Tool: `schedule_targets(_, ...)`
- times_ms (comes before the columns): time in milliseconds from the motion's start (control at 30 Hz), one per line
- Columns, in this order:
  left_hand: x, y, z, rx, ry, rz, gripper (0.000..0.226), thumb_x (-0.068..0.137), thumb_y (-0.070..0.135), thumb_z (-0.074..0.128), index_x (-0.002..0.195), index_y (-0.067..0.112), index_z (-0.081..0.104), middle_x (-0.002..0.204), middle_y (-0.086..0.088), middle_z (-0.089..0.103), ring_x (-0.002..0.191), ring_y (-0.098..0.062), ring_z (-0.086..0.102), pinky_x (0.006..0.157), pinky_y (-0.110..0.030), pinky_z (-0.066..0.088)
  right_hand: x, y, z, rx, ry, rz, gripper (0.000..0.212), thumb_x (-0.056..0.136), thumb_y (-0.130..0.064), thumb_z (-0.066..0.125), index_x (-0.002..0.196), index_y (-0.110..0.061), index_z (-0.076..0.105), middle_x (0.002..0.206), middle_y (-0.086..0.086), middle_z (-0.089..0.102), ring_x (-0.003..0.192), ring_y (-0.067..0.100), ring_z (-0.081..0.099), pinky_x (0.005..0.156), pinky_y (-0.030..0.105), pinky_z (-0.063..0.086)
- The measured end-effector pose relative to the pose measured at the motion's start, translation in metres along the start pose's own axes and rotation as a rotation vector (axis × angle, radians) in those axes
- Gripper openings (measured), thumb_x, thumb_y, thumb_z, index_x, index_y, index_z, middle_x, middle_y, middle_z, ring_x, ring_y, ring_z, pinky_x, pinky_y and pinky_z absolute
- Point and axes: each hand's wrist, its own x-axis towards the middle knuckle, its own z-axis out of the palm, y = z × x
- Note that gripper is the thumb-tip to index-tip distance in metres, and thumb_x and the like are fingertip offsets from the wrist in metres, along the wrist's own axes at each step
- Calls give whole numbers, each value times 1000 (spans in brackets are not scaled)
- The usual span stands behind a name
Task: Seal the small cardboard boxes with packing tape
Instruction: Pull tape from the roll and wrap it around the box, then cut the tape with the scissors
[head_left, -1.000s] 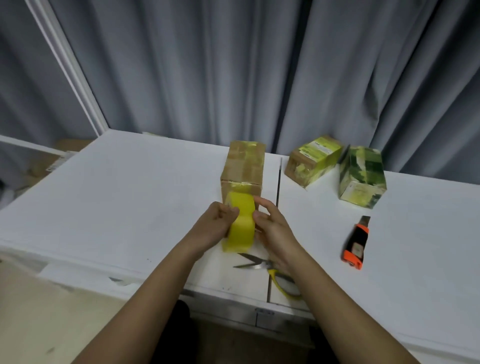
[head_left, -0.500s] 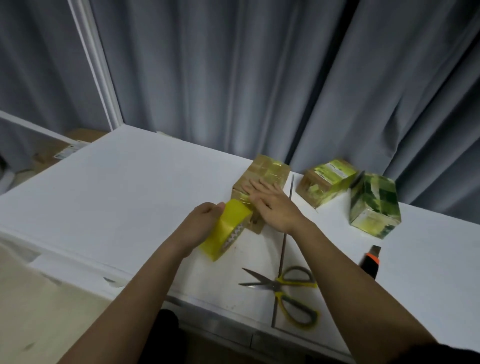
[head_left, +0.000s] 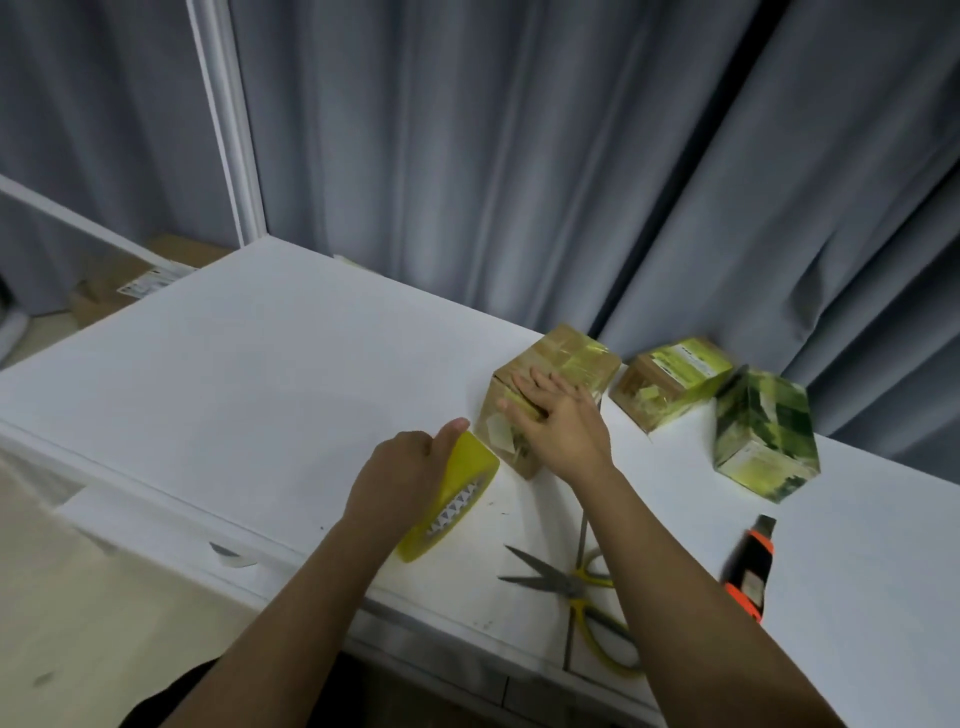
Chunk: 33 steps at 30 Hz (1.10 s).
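A small brown cardboard box (head_left: 576, 358) with yellow tape on it stands on the white table (head_left: 260, 364). My right hand (head_left: 558, 423) lies flat on the box's top near edge, fingers straight, pressing on it. My left hand (head_left: 400, 480) grips a roll of yellow packing tape (head_left: 457, 499) just left of the box, thumb over the roll's top. Two more small boxes wrapped in yellow-green tape stand to the right: one (head_left: 672, 382) beside the first box, the other (head_left: 763, 441) further right.
Yellow-handled scissors (head_left: 576, 592) lie open near the table's front edge under my right forearm. An orange and black utility knife (head_left: 750, 566) lies to the right. Grey curtains hang behind the table. Cardboard boxes (head_left: 130, 280) sit on the floor at the far left.
My right hand left the tape roll and moved onto the box top, now pressing flat. My left hand drew the roll down and left, away from the box.
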Motion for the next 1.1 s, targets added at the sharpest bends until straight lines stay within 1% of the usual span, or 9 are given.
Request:
schedule_targets(200,1,-1,1,-143,29,3,69,85,72,39,85,7,62,79,-8,65,73,-20,62,74,-38,53,1,-9,-5,202,14,51,50,87,-49,62,133,-30,54,150,-5,39,144,13,20,119,37,3)
schedule_targets(300,0,-1,2,-168,31,11,63,86,68,40,84,9,61,80,-5,63,72,-17,60,68,-32,48,-11,-11,-19,541,147,62,37,93,-33,60,130,-26,58,139,-8,52,139,9,32,117,34,23)
schedule_targets(367,1,-2,2,-166,28,19,60,87,67,40,81,11,59,77,-2,61,70,-13,58,65,-29,43,-33,-8,-29,587,311,62,27,94,-21,58,120,-27,65,117,-14,62,121,7,50,100,17,39)
schedule_targets(433,3,-2,2,-154,31,21,62,88,66,40,83,8,60,77,-3,61,70,-14,57,63,-30,42,-69,5,-32,441,362,56,22,92,-12,58,100,-29,68,102,-17,61,104,8,56,83,18,46)
schedule_targets(533,4,-2,2,-175,71,29,67,86,67,44,82,2,60,78,-10,63,74,-24,60,63,-32,44,-131,36,-26,136,178,140,22,85,-6,58,96,-22,66,101,-7,57,102,19,51,79,22,38)
schedule_targets(667,2,-6,2,-174,54,16,65,84,71,43,77,9,61,74,-3,61,72,-20,59,65,-32,44,-184,65,-13,-79,-174,277,45,84,-24,58,128,-16,52,123,2,49,118,23,41,94,27,37)
schedule_targets(800,1,-7,1,-169,32,12,60,84,72,42,94,16,61,90,-1,61,83,-23,58,73,-33,42,-183,65,-11,-182,-171,216,52,86,-29,54,136,-19,43,129,4,43,120,26,38,96,31,37)
schedule_targets(900,-1,-2,-3,-144,20,10,60,85,71,41,106,17,58,102,-2,58,90,-22,53,77,-34,40,-175,59,-12,-213,-288,222,52,86,-43,57,131,-17,47,133,4,36,125,27,31,102,32,33)
schedule_targets(1100,-9,1,-7,-90,-15,28,65,88,69,36,114,14,59,114,-7,61,100,-26,56,86,-38,43,-175,53,-21,-333,-283,87,44,85,-46,56,117,-16,59,115,5,61,109,24,51,85,29,41)
